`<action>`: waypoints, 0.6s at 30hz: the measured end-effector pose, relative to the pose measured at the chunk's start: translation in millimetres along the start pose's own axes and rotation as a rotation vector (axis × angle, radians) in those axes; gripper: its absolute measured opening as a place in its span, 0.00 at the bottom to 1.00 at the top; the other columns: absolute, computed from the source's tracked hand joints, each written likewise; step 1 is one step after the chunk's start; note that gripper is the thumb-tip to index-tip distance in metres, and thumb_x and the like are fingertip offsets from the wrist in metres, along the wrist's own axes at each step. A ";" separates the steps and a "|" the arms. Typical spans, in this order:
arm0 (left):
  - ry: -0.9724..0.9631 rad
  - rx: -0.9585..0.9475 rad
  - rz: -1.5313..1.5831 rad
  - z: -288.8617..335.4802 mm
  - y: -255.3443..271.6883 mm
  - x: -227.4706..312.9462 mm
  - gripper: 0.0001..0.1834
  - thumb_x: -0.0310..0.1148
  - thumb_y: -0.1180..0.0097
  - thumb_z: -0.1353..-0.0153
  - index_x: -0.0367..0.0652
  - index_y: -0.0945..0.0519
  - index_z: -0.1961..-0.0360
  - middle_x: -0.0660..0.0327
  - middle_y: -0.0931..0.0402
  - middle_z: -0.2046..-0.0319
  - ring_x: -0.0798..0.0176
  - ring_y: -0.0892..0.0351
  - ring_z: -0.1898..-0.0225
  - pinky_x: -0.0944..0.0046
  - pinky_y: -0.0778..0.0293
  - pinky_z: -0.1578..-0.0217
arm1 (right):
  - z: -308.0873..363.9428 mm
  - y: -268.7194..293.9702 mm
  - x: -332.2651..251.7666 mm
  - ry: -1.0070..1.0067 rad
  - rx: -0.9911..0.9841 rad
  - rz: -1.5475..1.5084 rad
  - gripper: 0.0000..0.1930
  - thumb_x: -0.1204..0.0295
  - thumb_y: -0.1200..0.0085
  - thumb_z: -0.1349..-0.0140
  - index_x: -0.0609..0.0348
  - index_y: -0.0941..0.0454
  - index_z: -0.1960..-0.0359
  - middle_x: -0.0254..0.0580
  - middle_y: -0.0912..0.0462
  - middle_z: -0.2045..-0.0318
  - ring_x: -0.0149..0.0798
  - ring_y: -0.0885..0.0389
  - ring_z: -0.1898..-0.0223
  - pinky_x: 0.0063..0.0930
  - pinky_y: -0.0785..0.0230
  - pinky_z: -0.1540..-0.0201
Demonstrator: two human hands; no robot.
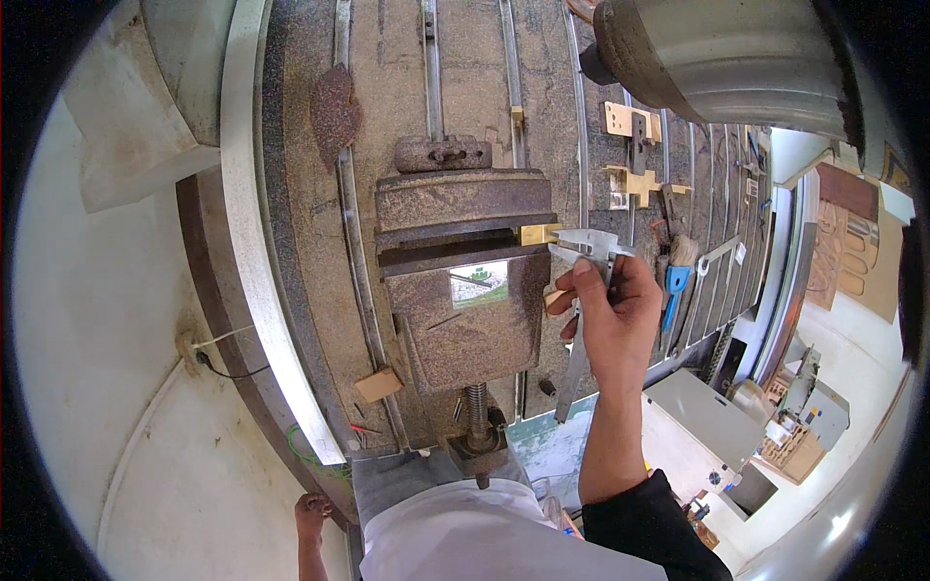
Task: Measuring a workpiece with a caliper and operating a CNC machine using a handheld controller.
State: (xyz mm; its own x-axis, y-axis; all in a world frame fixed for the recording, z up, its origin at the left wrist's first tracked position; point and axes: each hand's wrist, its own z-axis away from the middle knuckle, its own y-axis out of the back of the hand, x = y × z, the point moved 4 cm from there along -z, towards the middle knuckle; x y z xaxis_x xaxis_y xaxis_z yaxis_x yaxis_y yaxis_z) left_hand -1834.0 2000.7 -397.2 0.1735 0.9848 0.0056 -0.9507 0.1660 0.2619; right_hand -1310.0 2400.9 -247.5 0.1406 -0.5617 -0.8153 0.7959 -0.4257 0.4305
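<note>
Caliper (593,241) in right hand (620,321) — thumb (597,292) on top

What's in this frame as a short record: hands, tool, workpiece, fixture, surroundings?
right hand: right hand grips a metal caliper
left hand: left hand low at the left, fingers curled, away from the vise
workpiece: brass-coloured block at the right end of the vise gap, beside the caliper tips; contact unclear
fixture: rusty vise on a slotted metal table
on vise: flat white-and-green rectangle
surroundings: blue-handled brush to the right; tan block at lower left
</note>
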 end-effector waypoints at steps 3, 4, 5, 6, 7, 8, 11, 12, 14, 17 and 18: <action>-0.009 0.030 0.018 6.0 -4.8 11.6 0.07 0.27 0.47 0.42 0.41 0.25 0.61 0.61 0.22 0.71 0.65 0.21 0.72 0.64 0.25 0.71 | -3.6 -1.7 1.3 0.002 -0.034 0.045 0.06 0.74 0.47 0.38 0.66 0.28 0.68 0.39 0.22 0.81 0.27 0.26 0.87 0.18 0.37 0.88; 0.000 0.060 0.022 8.8 -5.8 16.1 0.05 0.27 0.46 0.42 0.40 0.24 0.64 0.61 0.22 0.73 0.68 0.22 0.74 0.67 0.24 0.73 | -4.2 -1.9 2.4 0.013 -0.063 0.057 0.06 0.74 0.48 0.37 0.66 0.28 0.66 0.41 0.21 0.81 0.28 0.26 0.87 0.18 0.39 0.90; 0.001 0.062 0.022 10.2 -5.3 16.8 0.05 0.27 0.46 0.42 0.40 0.24 0.64 0.61 0.22 0.73 0.68 0.22 0.74 0.67 0.24 0.73 | -4.0 -1.1 1.4 0.011 -0.065 0.056 0.06 0.74 0.48 0.37 0.66 0.28 0.66 0.41 0.21 0.81 0.28 0.26 0.87 0.18 0.39 0.90; 0.000 0.054 0.032 11.4 -5.0 17.1 0.05 0.27 0.47 0.42 0.41 0.24 0.64 0.61 0.22 0.73 0.68 0.22 0.74 0.68 0.24 0.73 | -3.6 -0.3 0.0 -0.009 -0.065 0.046 0.06 0.74 0.48 0.37 0.66 0.28 0.66 0.40 0.22 0.82 0.28 0.26 0.88 0.18 0.40 0.90; -0.001 0.046 0.043 12.5 -4.8 16.9 0.05 0.26 0.47 0.42 0.41 0.24 0.64 0.62 0.22 0.73 0.68 0.22 0.74 0.68 0.24 0.73 | -3.1 -0.3 -0.2 -0.029 -0.066 0.035 0.06 0.74 0.48 0.37 0.65 0.28 0.66 0.40 0.22 0.82 0.28 0.26 0.88 0.18 0.41 0.90; 0.000 0.047 0.043 13.0 -5.1 16.3 0.05 0.26 0.47 0.42 0.41 0.24 0.64 0.62 0.22 0.73 0.68 0.22 0.74 0.68 0.24 0.73 | -3.8 -1.0 -0.3 -0.029 -0.067 0.035 0.06 0.74 0.48 0.37 0.65 0.28 0.66 0.40 0.22 0.82 0.28 0.26 0.88 0.18 0.41 0.90; 0.014 0.064 0.049 14.3 -6.0 15.2 0.04 0.27 0.47 0.41 0.41 0.24 0.64 0.62 0.23 0.73 0.68 0.23 0.75 0.68 0.25 0.73 | -5.9 -2.9 0.4 -0.050 -0.045 0.043 0.07 0.73 0.46 0.38 0.65 0.28 0.67 0.38 0.24 0.84 0.27 0.28 0.89 0.18 0.43 0.91; 0.017 0.057 0.069 14.9 -6.8 16.7 0.04 0.27 0.47 0.41 0.41 0.24 0.64 0.62 0.23 0.74 0.69 0.23 0.75 0.69 0.26 0.74 | -5.9 -3.8 -1.0 -0.012 -0.056 0.047 0.08 0.71 0.44 0.38 0.64 0.28 0.67 0.37 0.24 0.84 0.26 0.29 0.90 0.18 0.44 0.91; 0.020 0.052 0.089 15.7 -7.9 17.1 0.05 0.28 0.46 0.42 0.41 0.25 0.64 0.62 0.23 0.74 0.69 0.23 0.75 0.69 0.26 0.74 | -5.6 -5.7 -1.0 0.025 -0.069 0.050 0.09 0.70 0.42 0.39 0.63 0.28 0.67 0.36 0.25 0.85 0.26 0.30 0.90 0.18 0.46 0.92; 0.010 0.054 0.071 15.5 -8.5 16.8 0.05 0.28 0.46 0.42 0.41 0.25 0.64 0.62 0.23 0.74 0.69 0.23 0.75 0.69 0.27 0.75 | -5.6 -5.7 3.8 -0.012 -0.041 0.014 0.10 0.69 0.40 0.40 0.63 0.27 0.67 0.35 0.26 0.85 0.24 0.32 0.91 0.18 0.48 0.92; 0.010 0.049 0.068 14.9 -8.8 17.7 0.05 0.27 0.47 0.42 0.41 0.25 0.64 0.62 0.23 0.74 0.68 0.23 0.75 0.69 0.27 0.75 | -6.0 -5.1 5.0 -0.029 -0.047 0.007 0.08 0.72 0.41 0.40 0.63 0.26 0.66 0.34 0.25 0.85 0.23 0.32 0.90 0.18 0.46 0.90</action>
State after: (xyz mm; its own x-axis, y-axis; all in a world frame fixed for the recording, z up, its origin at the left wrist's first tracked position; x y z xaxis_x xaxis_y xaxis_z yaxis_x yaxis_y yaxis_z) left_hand -1818.8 2016.0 -385.1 0.1064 0.9942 0.0152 -0.9464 0.0966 0.3082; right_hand -1309.8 2404.5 -256.0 0.1293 -0.5851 -0.8006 0.8218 -0.3885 0.4167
